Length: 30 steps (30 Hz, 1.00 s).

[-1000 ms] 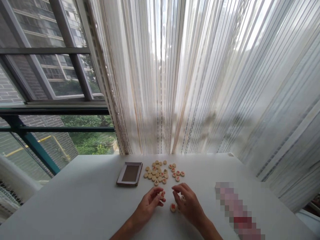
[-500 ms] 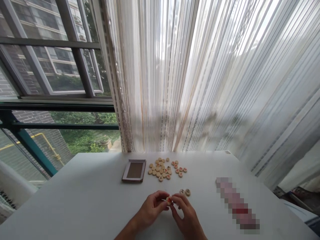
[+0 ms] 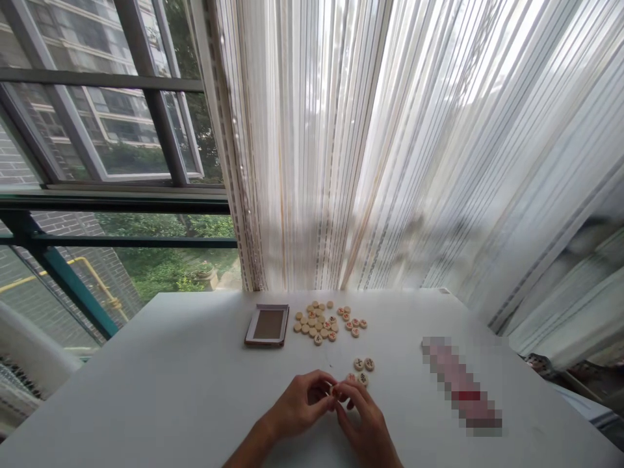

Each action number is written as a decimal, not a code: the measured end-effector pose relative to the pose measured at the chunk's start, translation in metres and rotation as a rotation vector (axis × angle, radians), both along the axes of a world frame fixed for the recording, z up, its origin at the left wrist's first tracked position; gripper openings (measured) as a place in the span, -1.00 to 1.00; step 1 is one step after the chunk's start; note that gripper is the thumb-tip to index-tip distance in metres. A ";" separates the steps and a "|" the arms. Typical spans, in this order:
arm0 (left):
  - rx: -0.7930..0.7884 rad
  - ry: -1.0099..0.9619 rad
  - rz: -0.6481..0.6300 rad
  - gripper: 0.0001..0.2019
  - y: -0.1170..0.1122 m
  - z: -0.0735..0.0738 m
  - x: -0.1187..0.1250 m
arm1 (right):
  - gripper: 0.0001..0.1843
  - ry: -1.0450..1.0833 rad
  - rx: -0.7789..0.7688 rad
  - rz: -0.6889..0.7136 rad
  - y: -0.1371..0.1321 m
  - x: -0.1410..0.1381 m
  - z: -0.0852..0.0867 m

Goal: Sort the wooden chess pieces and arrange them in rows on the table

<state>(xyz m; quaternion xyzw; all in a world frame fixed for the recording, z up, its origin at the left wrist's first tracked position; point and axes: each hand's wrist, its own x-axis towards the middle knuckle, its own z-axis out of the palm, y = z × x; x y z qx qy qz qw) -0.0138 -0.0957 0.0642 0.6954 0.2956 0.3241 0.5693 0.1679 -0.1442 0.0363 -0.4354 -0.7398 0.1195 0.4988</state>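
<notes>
Just above the white table, my left hand (image 3: 301,404) and my right hand (image 3: 364,417) meet at the fingertips. Pinched between them is a small round Chinese chess piece (image 3: 334,391) with a red marking, mostly covered by fingers. Beyond my right fingers lie a piece with a red character (image 3: 351,377) and one with a dark character (image 3: 362,379). Two more dark-marked pieces, one (image 3: 359,364) and another (image 3: 369,364), sit side by side just behind these.
A loose cluster of wooden chess pieces (image 3: 312,320), many showing blank faces, lies farther back. Left of it is a shallow open box (image 3: 269,325). A blurred-out pinkish object (image 3: 461,383) lies on the right of the table (image 3: 170,377). Curtains (image 3: 312,162) hang behind.
The view has shifted slightly, so the table things appear higher. Two pieces beyond my right fingers now show, where my hand covered that spot before. Both hands still pinch a red-marked piece.
</notes>
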 end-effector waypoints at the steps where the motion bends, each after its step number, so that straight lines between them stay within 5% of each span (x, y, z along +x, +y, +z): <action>1: -0.001 0.004 0.002 -0.70 0.000 -0.001 0.000 | -0.78 0.006 -0.003 0.005 0.000 0.000 -0.001; 14: -0.054 -0.030 0.008 -0.70 0.005 -0.015 -0.001 | -0.69 0.107 -0.075 -0.043 -0.005 -0.002 -0.013; 30: 0.107 0.100 0.023 -0.76 0.003 -0.004 -0.001 | -0.68 0.103 -0.313 -0.064 -0.014 0.004 -0.013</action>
